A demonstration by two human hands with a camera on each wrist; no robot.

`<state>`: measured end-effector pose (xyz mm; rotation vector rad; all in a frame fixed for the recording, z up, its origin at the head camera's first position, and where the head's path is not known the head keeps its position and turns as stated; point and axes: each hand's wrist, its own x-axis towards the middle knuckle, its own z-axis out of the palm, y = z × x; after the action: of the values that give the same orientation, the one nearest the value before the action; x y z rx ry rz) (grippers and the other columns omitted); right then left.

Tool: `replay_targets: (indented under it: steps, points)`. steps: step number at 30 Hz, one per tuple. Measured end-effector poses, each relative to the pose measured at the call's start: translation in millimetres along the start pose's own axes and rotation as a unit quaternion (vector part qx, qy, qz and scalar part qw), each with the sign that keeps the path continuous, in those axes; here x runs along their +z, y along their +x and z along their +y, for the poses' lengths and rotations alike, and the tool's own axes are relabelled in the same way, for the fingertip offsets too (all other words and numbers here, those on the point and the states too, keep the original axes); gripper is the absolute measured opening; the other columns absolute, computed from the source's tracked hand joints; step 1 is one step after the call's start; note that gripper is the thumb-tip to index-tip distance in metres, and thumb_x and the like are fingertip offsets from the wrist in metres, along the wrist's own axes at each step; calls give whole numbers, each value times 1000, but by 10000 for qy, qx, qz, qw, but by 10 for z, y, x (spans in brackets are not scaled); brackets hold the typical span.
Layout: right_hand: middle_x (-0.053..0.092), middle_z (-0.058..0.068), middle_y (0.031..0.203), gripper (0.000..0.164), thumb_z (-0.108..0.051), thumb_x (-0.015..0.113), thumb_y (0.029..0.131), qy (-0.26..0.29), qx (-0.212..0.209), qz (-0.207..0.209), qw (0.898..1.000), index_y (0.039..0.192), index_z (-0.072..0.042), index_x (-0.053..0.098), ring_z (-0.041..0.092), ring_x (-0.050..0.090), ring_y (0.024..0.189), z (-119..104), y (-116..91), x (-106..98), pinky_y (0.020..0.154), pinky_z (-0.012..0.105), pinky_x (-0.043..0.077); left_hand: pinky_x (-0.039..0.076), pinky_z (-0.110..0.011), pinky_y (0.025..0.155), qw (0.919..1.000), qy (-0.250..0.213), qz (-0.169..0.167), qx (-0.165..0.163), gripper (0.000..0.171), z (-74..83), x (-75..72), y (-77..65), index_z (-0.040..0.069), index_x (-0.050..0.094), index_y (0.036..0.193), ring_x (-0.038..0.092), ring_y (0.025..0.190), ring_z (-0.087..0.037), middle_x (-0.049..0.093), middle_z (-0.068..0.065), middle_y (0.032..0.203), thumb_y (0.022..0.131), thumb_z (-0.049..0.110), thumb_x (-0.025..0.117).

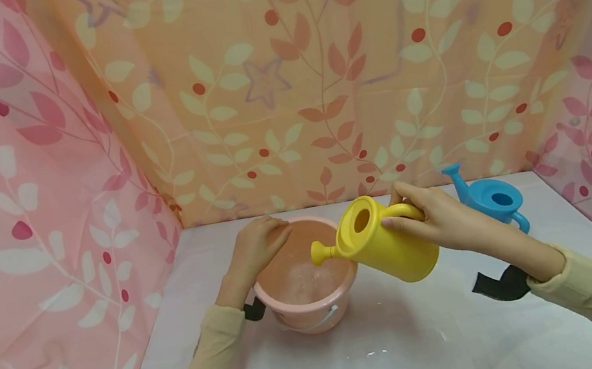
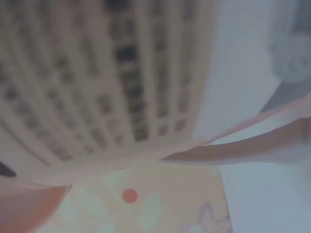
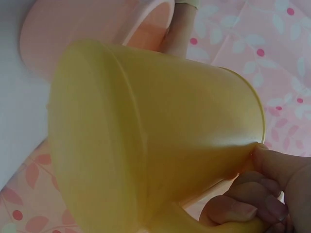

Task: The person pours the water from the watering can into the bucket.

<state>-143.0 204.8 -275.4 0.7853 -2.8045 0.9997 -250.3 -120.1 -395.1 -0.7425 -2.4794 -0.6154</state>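
Note:
My right hand [image 1: 436, 213] grips the handle of a yellow watering can [image 1: 395, 252]. The can is tilted toward the left in the air, and its spout reaches over the opening of a pink bucket [image 1: 309, 319]. Up close in the right wrist view, fingers [image 3: 243, 199] curl round the handle beside the can's body. On the bucket's left side, my left hand [image 1: 254, 250] holds the rim, thumb and fingers at its edge. A shiny surface shows inside the bucket. The left wrist view is filled by a blurred printed label [image 2: 121, 73].
A blue watering can [image 1: 495, 197] stands at the back right of the white table [image 1: 418, 353]. Small wet spots glisten in front of the bucket. Patterned cloth walls [image 1: 318, 109] enclose the back and both sides. Black straps hang at both wrists.

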Motion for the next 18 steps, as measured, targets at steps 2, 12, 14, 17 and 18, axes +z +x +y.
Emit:
replay_targets:
  steps: [2, 12, 14, 17, 18]
  points:
    - [49, 0, 69, 24, -32, 62, 88, 0, -2, 4, 10000, 88, -14, 47, 17, 52, 64, 0, -1, -1, 54, 24, 49, 51, -34, 79, 9999, 102, 14, 38, 21, 15, -9, 17, 17, 73, 97, 64, 87, -16, 68, 2, 90, 84, 32, 68]
    - [48, 0, 70, 24, -33, 62, 88, -6, 3, 14, 10000, 88, -15, 47, 17, 51, 65, -5, -4, 6, 54, 24, 49, 53, -34, 69, 9977, 568, 219, 301, 18, 6, 43, 46, 15, 74, 89, 64, 80, -18, 69, 1, 83, 84, 32, 68]
    - [48, 0, 70, 24, -33, 62, 88, -11, 13, 14, 10000, 88, -15, 46, 17, 51, 65, -5, -5, 6, 54, 24, 48, 53, -34, 69, 9972, 610, 264, 356, 18, 7, 50, 47, 15, 74, 88, 65, 80, -18, 68, 0, 82, 84, 32, 67]
    - [48, 0, 69, 24, -33, 62, 88, -31, -1, 23, 10000, 88, -15, 47, 17, 51, 64, -4, -5, 3, 54, 23, 48, 53, -34, 67, 9964, 659, 317, 423, 19, 15, 49, 48, 14, 73, 87, 65, 78, -18, 68, 0, 81, 84, 32, 67]
    - [48, 0, 69, 24, -33, 62, 88, -46, -7, 28, 10000, 88, -15, 47, 17, 51, 64, -3, -4, 2, 54, 23, 48, 53, -34, 67, 9963, 676, 319, 431, 19, 22, 44, 49, 14, 73, 87, 65, 78, -18, 68, 0, 81, 85, 32, 66]
